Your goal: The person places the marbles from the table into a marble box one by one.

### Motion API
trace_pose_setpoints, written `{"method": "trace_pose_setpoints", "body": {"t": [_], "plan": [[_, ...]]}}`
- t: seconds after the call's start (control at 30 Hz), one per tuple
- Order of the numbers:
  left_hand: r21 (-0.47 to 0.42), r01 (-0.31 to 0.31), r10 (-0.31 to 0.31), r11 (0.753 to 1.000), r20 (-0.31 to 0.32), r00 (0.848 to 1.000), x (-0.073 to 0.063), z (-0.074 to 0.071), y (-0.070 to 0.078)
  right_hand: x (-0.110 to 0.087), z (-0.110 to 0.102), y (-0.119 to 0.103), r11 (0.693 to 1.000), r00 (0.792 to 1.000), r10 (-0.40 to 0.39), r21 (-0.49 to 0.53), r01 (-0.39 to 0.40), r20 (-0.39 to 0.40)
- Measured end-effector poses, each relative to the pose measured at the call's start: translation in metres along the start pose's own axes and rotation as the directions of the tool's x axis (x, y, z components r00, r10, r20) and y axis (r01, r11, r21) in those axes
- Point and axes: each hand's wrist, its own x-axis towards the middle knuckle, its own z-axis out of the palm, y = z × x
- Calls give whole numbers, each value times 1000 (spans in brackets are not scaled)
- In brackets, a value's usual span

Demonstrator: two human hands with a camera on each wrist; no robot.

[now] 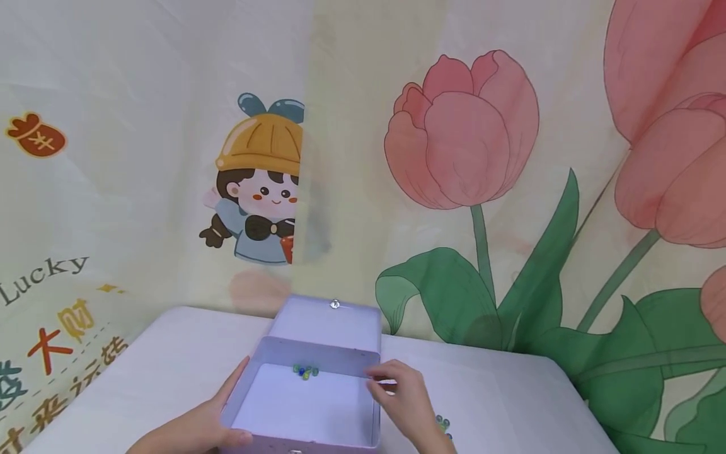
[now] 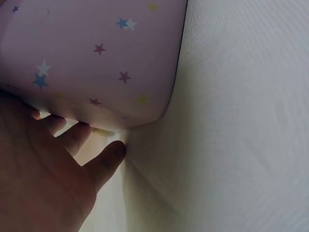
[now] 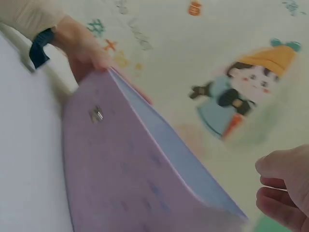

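Head view: the open purple box (image 1: 306, 413) holds marbles (image 1: 305, 372) towards its back.

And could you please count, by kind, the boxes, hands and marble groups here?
Box: 1
Hands: 2 (left hand, right hand)
Marble groups: 2 (inner group in the box, outer group on the table)
Total: 5

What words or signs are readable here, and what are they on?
"Lucky": grey, left side of the backdrop.
"大财": red and yellow, below it; the character before is cut off.
"来运转": brown, lower still; the character before is partly cut off.
"¥": on the printed red pouch.
Purple box: stars, no visible lettering.
In the right wrist view, backdrop writing is too blurred to read.
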Motion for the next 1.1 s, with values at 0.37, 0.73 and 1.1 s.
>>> {"method": "trace_pose_setpoints", "body": {"t": [0.37,0.73,1.1], "plan": [[-19,45,-45,999,15,999,-2,-6,8,-53,-83,88,837,857,489,-191,-514,-161],[-28,158,-158,987,7,987,5,2,8,-70,-91,123,844,846,528,-156,-514,71],[73,131,-131,989,2,991,5,-1,7,-70,-86,123,867,871,482,-197,-457,101]]}}
